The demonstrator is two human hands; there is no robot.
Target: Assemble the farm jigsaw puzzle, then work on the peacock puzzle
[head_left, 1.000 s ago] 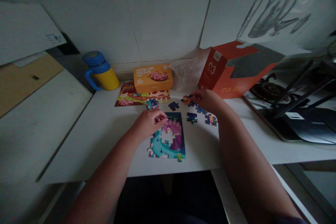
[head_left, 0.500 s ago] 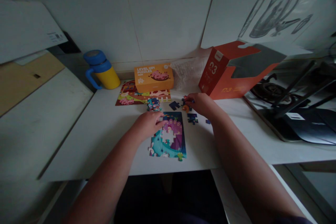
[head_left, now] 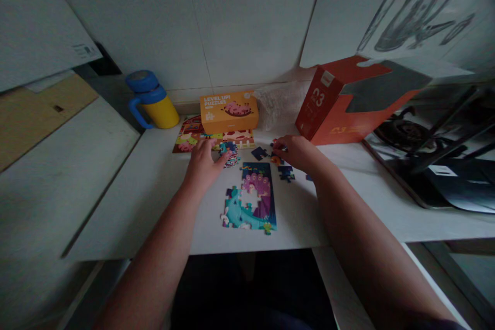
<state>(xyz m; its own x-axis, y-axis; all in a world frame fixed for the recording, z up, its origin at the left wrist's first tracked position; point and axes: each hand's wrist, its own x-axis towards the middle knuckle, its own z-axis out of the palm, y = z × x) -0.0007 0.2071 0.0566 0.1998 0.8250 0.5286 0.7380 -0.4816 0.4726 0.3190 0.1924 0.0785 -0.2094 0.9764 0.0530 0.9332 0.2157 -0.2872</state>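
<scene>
Stack (head_left: 233, 154) of puzzle pieces, liable to topple or fan out if bumped by left hand (head_left: 204, 166); loose pieces (head_left: 286, 173) liable to skid or slip under right hand (head_left: 298, 152) if pressed off-centre; part-built puzzle (head_left: 263, 208), gap in middle, near front edge of table (head_left: 154, 211), easily split by a careless knock; left: thumb and fingers well apart around stack, firm contact unclear; right: fingertips close together at loose pieces, cannot tell if pinched on one
</scene>
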